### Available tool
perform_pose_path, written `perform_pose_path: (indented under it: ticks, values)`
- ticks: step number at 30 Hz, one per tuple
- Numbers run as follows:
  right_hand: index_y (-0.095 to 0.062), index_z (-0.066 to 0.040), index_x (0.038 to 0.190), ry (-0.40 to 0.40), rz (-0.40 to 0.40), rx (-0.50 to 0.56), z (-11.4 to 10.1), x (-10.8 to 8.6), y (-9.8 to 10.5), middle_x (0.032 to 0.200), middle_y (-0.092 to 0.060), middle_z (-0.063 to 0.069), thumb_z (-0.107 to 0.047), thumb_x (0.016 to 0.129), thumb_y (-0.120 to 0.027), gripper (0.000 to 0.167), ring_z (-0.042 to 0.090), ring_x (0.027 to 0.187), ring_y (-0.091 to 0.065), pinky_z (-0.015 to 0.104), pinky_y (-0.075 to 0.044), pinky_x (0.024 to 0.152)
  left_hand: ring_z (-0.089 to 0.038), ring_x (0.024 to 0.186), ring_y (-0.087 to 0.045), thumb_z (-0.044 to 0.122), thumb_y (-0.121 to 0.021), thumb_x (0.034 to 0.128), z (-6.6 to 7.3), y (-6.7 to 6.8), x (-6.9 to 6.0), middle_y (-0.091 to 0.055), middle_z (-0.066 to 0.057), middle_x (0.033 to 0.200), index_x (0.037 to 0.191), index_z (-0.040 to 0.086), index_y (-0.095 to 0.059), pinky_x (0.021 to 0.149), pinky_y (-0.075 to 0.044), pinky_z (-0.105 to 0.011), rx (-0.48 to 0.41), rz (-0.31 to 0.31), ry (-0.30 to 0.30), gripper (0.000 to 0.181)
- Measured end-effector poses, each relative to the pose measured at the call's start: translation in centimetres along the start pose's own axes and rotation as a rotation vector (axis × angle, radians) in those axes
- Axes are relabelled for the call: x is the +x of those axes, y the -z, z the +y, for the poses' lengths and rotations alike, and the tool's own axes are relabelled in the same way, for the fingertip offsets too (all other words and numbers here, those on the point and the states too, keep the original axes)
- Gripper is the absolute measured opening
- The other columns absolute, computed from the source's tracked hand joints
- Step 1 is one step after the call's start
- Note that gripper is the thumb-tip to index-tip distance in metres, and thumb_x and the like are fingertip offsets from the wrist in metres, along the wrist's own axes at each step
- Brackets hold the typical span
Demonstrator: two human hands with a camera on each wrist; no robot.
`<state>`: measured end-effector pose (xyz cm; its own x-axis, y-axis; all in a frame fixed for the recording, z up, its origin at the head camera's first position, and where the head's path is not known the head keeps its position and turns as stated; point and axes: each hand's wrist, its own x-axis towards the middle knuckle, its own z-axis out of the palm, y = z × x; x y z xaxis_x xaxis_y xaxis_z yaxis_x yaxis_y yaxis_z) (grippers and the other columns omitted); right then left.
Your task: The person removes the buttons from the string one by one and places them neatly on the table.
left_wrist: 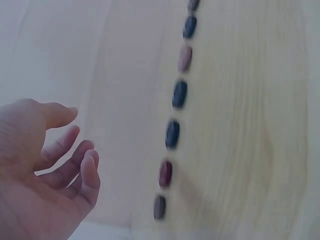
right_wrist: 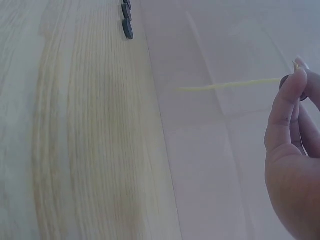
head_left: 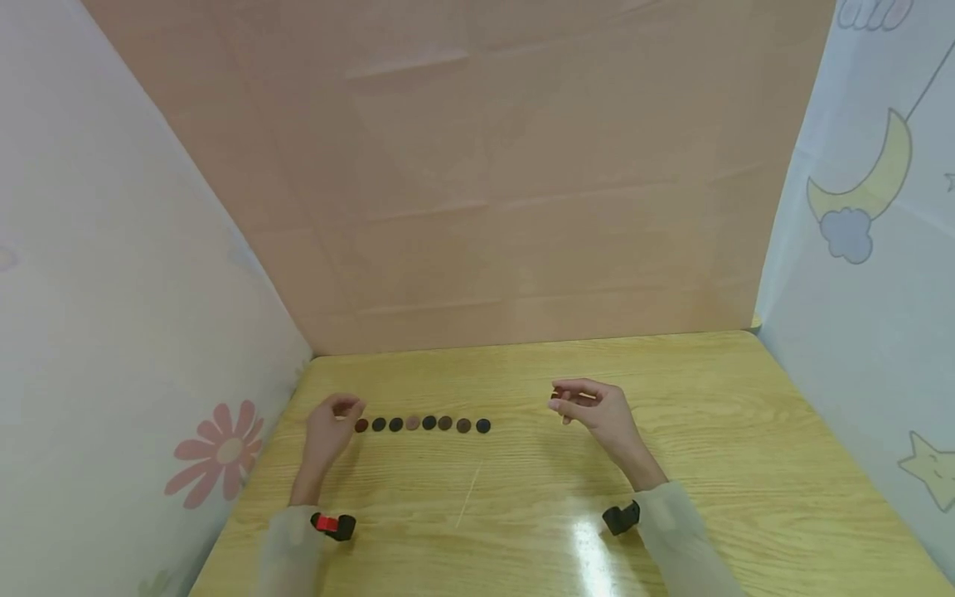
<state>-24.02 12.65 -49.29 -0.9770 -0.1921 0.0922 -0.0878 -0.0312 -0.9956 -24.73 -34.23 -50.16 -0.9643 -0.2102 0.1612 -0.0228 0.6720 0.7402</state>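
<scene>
My right hand (head_left: pixel 600 414) is raised above the table on the right and pinches a small dark red-brown disc (right_wrist: pixel 284 81) between thumb and finger. A thin yellow string (right_wrist: pixel 230 85) runs out from the same fingertips; whether it passes through the disc cannot be told. Over the left end of a row of flat round discs my left hand (head_left: pixel 331 431) hovers, its fingers loosely bent and holding nothing. Nearest to it are a dark red disc (left_wrist: pixel 165 173) and a brown disc (left_wrist: pixel 159 207), both apart from the fingers.
The row continues rightwards with several black, brown and pinkish discs, ending in a black disc (head_left: pixel 483 425). A thin pale line (head_left: pixel 467 496) shows on the wooden table (head_left: pixel 522 531). Fabric screens stand at the left, back and right.
</scene>
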Motion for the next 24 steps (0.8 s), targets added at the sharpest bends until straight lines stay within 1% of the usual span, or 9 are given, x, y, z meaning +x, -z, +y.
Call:
perform_pose_path:
  ticks: [1, 3, 5, 10, 12, 14, 17, 20, 24]
  values:
    - [-0.070, 0.004, 0.129, -0.001, 0.000, 0.000, 0.0, 0.0, 0.0, 0.097, -0.074, -0.005, -0.008, 0.094, -0.079, 0.038, 0.011, 0.085, -0.075, 0.041, -0.065, 0.076, -0.017, 0.090, -0.066, 0.025, -0.070, 0.1028, 0.5, -0.3, 0.0, -0.074, -0.017, 0.104, 0.114, 0.002, -0.073, 0.070, -0.053, -0.017, -0.014, -0.011, -0.005, 0.026]
    - [-0.070, 0.004, 0.128, -0.001, 0.002, 0.000, 0.1, 0.0, 0.0, 0.097, -0.073, -0.007, -0.006, 0.094, -0.078, 0.037, 0.011, 0.085, -0.075, 0.040, -0.065, 0.076, -0.015, 0.090, -0.066, 0.027, -0.071, 0.1025, 1.3, -0.8, -0.1, -0.073, -0.015, 0.103, 0.113, 0.003, -0.073, 0.071, -0.054, -0.017, -0.032, -0.038, -0.016, 0.026]
    - [-0.070, 0.004, 0.128, 0.001, 0.001, 0.002, 0.1, -0.1, 0.0, 0.097, -0.073, -0.010, -0.003, 0.094, -0.077, 0.036, 0.011, 0.085, -0.075, 0.039, -0.065, 0.075, -0.015, 0.091, -0.066, 0.028, -0.071, 0.1023, 2.3, -1.3, -0.3, -0.073, -0.013, 0.103, 0.113, 0.004, -0.073, 0.071, -0.054, -0.018, -0.048, -0.067, -0.043, 0.026]
    - [-0.070, 0.005, 0.128, 0.003, 0.001, 0.011, 0.0, 0.0, -0.1, 0.097, -0.074, -0.009, -0.003, 0.095, -0.076, 0.035, 0.011, 0.085, -0.076, 0.039, -0.065, 0.075, -0.017, 0.096, -0.066, 0.031, -0.071, 0.1024, 4.4, -2.5, -0.7, -0.073, -0.009, 0.104, 0.113, 0.008, -0.074, 0.075, -0.055, -0.020, -0.076, -0.121, -0.124, 0.026]
    - [-0.070, 0.005, 0.128, -0.001, 0.000, 0.013, 0.0, 0.1, -0.2, 0.096, -0.074, -0.008, -0.004, 0.095, -0.076, 0.035, 0.011, 0.085, -0.076, 0.037, -0.065, 0.074, -0.019, 0.097, -0.067, 0.031, -0.071, 0.1024, 5.1, -3.0, -0.8, -0.073, -0.009, 0.105, 0.114, 0.009, -0.074, 0.076, -0.056, -0.021, -0.101, -0.139, -0.143, 0.025]
    - [-0.070, 0.006, 0.128, -0.007, -0.002, 0.016, 0.0, 0.1, -0.3, 0.096, -0.074, -0.007, -0.005, 0.095, -0.077, 0.036, 0.011, 0.085, -0.076, 0.036, -0.065, 0.074, -0.021, 0.097, -0.068, 0.032, -0.071, 0.1025, 5.7, -3.5, -1.0, -0.073, -0.009, 0.106, 0.115, 0.009, -0.074, 0.075, -0.057, -0.023, -0.132, -0.159, -0.152, 0.026]
    - [-0.069, 0.005, 0.129, -0.011, -0.006, 0.012, 0.1, 0.1, -0.3, 0.098, -0.074, -0.004, -0.009, 0.094, -0.079, 0.039, 0.010, 0.085, -0.075, 0.036, -0.065, 0.075, -0.030, 0.095, -0.071, 0.031, -0.070, 0.1028, 6.6, -4.4, -1.5, -0.072, -0.010, 0.107, 0.116, 0.010, -0.073, 0.075, -0.061, -0.030, -0.197, -0.209, -0.142, 0.025]
    - [-0.069, 0.005, 0.129, -0.012, -0.010, 0.015, 0.3, 0.1, -0.4, 0.099, -0.074, -0.002, -0.011, 0.094, -0.080, 0.040, 0.011, 0.084, -0.075, 0.035, -0.064, 0.074, -0.028, 0.096, -0.071, 0.032, -0.071, 0.1024, 7.5, -5.5, -2.0, -0.072, -0.007, 0.108, 0.115, 0.013, -0.074, 0.076, -0.061, -0.030, -0.210, -0.245, -0.152, 0.023]
    - [-0.069, 0.005, 0.129, -0.012, -0.015, 0.020, 0.3, 0.2, -0.6, 0.098, -0.074, -0.002, -0.010, 0.094, -0.079, 0.040, 0.011, 0.085, -0.075, 0.033, -0.064, 0.073, -0.016, 0.102, -0.067, 0.034, -0.071, 0.1019, 8.8, -6.7, -2.7, -0.074, 0.000, 0.108, 0.115, 0.016, -0.075, 0.081, -0.057, -0.024, -0.174, -0.267, -0.190, 0.022]
